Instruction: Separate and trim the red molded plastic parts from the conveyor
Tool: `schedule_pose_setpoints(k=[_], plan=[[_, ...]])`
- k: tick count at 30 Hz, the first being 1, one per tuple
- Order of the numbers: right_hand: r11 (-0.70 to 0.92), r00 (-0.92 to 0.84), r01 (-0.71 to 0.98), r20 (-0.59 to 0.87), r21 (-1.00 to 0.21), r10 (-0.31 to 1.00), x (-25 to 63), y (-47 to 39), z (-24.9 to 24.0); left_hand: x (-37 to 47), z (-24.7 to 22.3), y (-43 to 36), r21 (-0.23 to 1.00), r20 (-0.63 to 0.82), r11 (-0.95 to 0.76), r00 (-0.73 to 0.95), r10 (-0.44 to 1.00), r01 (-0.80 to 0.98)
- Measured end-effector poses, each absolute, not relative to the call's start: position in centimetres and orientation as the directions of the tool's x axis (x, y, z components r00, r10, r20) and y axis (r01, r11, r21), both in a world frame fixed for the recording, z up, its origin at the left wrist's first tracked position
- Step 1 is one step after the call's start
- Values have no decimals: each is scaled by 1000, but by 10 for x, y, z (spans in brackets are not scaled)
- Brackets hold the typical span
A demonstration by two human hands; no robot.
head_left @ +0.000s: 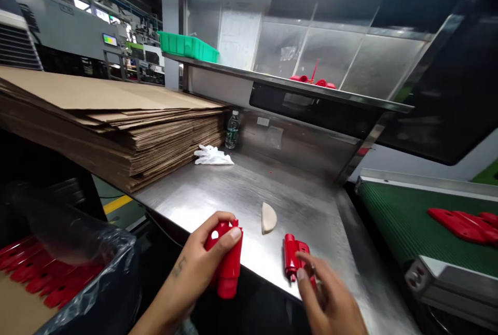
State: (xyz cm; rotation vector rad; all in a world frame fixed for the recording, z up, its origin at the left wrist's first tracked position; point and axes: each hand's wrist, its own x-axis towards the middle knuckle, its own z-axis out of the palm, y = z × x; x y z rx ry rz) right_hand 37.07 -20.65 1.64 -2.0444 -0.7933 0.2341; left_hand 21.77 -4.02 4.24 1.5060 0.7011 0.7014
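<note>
My left hand [202,262] grips a red plastic part [227,265] over the near edge of a steel table [233,195]. A second red plastic part [293,254] lies flat on the table to the right. The fingers of my right hand [327,298] rest on this part's near end, spread and not closed around it. A small beige half-round piece [268,217] lies on the table just beyond both parts.
A stack of flat cardboard [109,122] covers the table's left. White gloves [212,156] and a water bottle [232,130] sit at the back. More red parts [465,223] lie on a green conveyor [400,221] at right. A plastic-lined box [46,278] holds red parts at lower left.
</note>
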Motion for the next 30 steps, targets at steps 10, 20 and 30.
schedule_pose_setpoints(k=[10,20,30], plan=[[-750,842,523,111,-405,528,399,-192,-28,275,5,36,714,227,-544,589,776,441],[-116,529,330,81,-937,845,409,-232,14,251,36,-12,909,179,-372,627,758,190],[0,-24,361,-10,-933,1000,383,-234,82,224,3,-106,688,-141,722,990,30,76]])
